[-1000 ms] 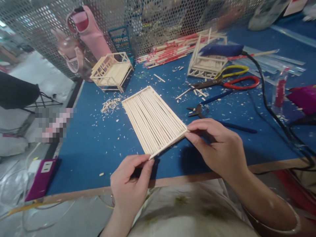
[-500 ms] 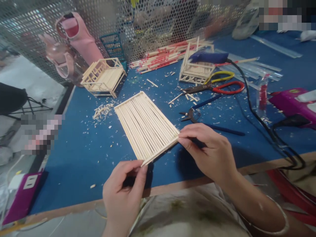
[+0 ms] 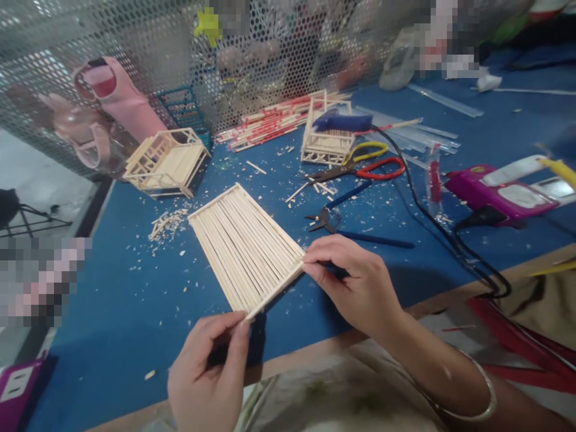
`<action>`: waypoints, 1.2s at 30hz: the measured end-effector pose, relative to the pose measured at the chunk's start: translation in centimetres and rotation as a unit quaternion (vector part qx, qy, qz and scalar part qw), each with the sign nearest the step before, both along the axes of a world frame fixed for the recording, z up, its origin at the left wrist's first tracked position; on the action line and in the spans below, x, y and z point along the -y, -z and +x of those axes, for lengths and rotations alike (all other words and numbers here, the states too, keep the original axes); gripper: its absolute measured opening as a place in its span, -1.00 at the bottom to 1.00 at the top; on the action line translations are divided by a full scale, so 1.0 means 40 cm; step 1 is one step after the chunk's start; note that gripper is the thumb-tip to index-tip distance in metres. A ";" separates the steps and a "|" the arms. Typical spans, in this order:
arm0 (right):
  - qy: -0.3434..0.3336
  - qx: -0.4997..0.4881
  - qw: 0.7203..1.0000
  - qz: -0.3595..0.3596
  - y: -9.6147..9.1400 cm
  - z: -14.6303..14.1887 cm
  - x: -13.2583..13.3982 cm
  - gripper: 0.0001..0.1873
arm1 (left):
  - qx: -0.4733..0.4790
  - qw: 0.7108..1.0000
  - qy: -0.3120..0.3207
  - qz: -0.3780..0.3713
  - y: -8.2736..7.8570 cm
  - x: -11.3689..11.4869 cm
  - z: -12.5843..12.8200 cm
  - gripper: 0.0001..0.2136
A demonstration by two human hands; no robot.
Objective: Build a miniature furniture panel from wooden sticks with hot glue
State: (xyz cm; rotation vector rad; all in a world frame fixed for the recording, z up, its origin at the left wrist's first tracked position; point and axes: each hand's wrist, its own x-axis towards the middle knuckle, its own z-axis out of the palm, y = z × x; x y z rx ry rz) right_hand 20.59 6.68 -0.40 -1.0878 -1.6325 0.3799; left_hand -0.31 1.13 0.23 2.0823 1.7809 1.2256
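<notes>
A flat panel of pale wooden sticks [image 3: 243,246] is held tilted just above the blue table [image 3: 135,288]. My left hand [image 3: 209,372] pinches the panel's near left corner between thumb and fingers. My right hand [image 3: 355,282] pinches its near right corner, fingers closed on the stick that runs along the near edge. The panel's far end rests on or close to the table.
A small stick-built bench [image 3: 164,162] and another stick frame [image 3: 326,135] stand farther back. Red-and-yellow scissors [image 3: 360,169], blue-handled pliers [image 3: 346,225], a purple glue gun [image 3: 499,195] with a black cord [image 3: 432,222], loose sticks [image 3: 270,123] and wood chips [image 3: 166,222] lie around. A perforated metal screen [image 3: 135,48] closes the back.
The view has swung right and up, so everything has slid left in the picture. Both hands keep the same pinch on the panel's near corners.
</notes>
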 end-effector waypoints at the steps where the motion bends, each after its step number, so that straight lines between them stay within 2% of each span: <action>1: 0.003 0.001 1.000 0.000 0.000 0.000 0.000 -0.86 | -0.001 1.000 -0.004 0.000 -0.001 -0.001 0.001 -0.96; 5: 0.012 0.000 1.000 -0.001 -0.001 -0.002 0.002 -0.86 | -0.008 1.000 0.001 0.000 -0.004 -0.005 0.005 -0.95; 9: 0.035 -0.007 0.998 -0.049 -0.006 -0.003 0.007 -0.88 | -0.010 1.000 0.002 0.006 -0.007 -0.007 0.007 -0.93; 15: 0.031 0.024 0.998 0.047 0.000 -0.002 0.011 -0.84 | -0.011 1.000 -0.004 0.007 -0.007 -0.004 0.007 -0.95; 23: 0.045 0.080 0.996 0.023 0.015 -0.003 0.011 -0.80 | 0.016 1.000 -0.008 0.001 -0.006 -0.001 0.009 -0.92; 28: 0.049 0.093 0.994 0.039 0.019 -0.002 0.012 -0.79 | 0.051 0.997 -0.048 -0.022 -0.005 0.006 0.003 -0.84; 33: 0.047 0.088 0.993 0.057 0.025 -0.003 0.010 -0.80 | 0.023 1.000 -0.002 -0.007 -0.011 0.002 0.013 -0.90; 36: 0.047 0.082 0.994 0.059 0.028 -0.004 0.009 -0.81 | 0.017 1.000 -0.011 0.008 -0.010 0.000 0.019 -0.92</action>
